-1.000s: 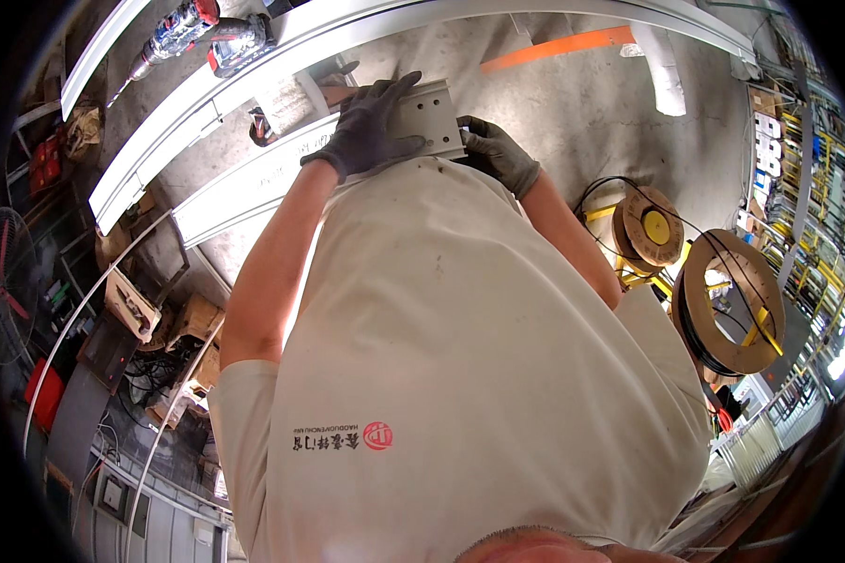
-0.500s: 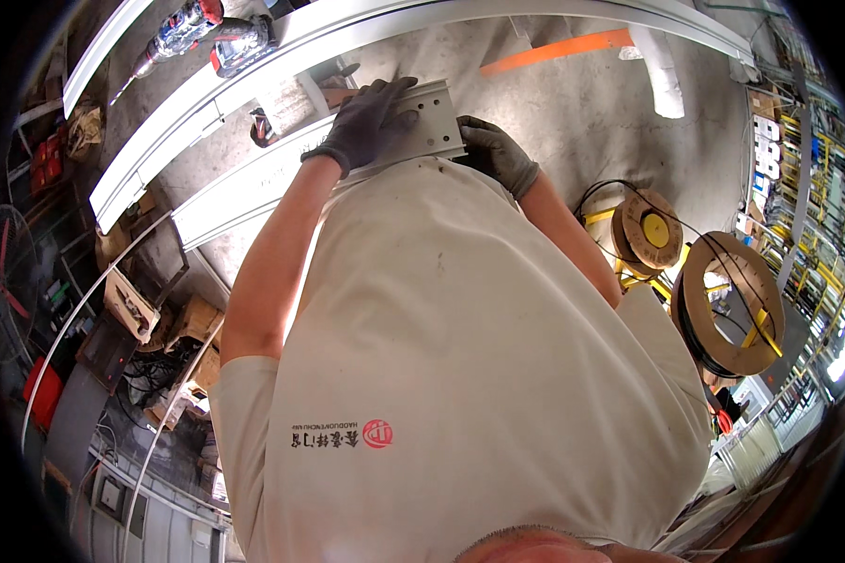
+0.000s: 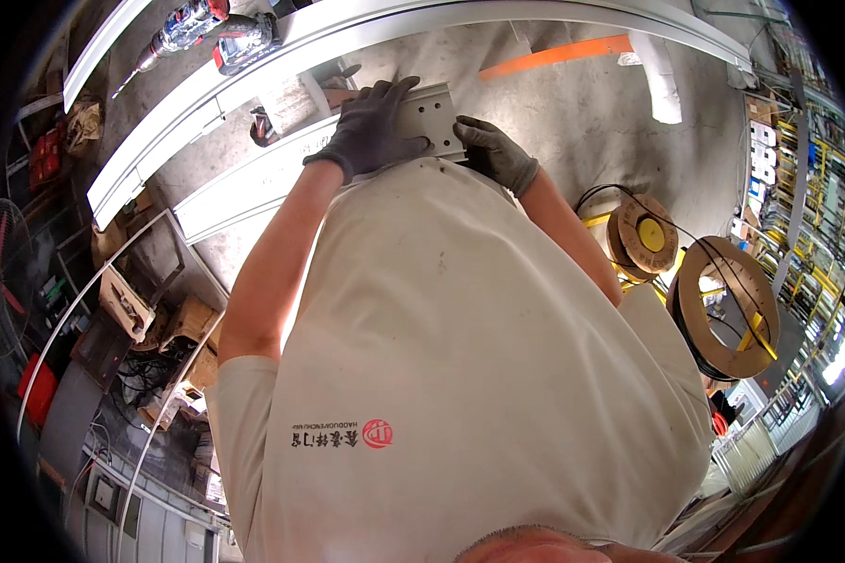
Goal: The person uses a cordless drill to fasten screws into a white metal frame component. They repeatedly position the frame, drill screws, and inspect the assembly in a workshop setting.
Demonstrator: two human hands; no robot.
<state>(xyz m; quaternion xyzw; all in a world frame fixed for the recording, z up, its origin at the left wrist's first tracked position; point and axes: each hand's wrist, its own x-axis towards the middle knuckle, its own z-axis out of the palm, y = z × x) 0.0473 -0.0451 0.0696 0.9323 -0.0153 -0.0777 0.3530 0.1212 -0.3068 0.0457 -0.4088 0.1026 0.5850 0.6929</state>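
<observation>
A long pale metal profile [image 3: 438, 125] with several small dark holes near its end lies in front of my body, running off to the left. My left hand [image 3: 371, 129], in a dark grey glove, grips it: the fingers reach over the far edge and the thumb presses on its face. Gloved as well, my right hand [image 3: 499, 158] is closed at the profile's right end, with its fingertips against the end edge. My shirt hides the near edge of the profile and part of the right fingers.
Long white rails [image 3: 347, 33] cross beyond my hands, with a cordless drill [image 3: 190, 25] past them at upper left. An orange strip [image 3: 559, 56] lies on the floor. Cable reels [image 3: 640, 235] stand at right. Cardboard boxes [image 3: 127, 302] and a fan [image 3: 7, 258] are at left.
My left thumb has moved down across the profile's face, uncovering more of it. My right fingers have shifted slightly at the end edge. The profile has hardly moved.
</observation>
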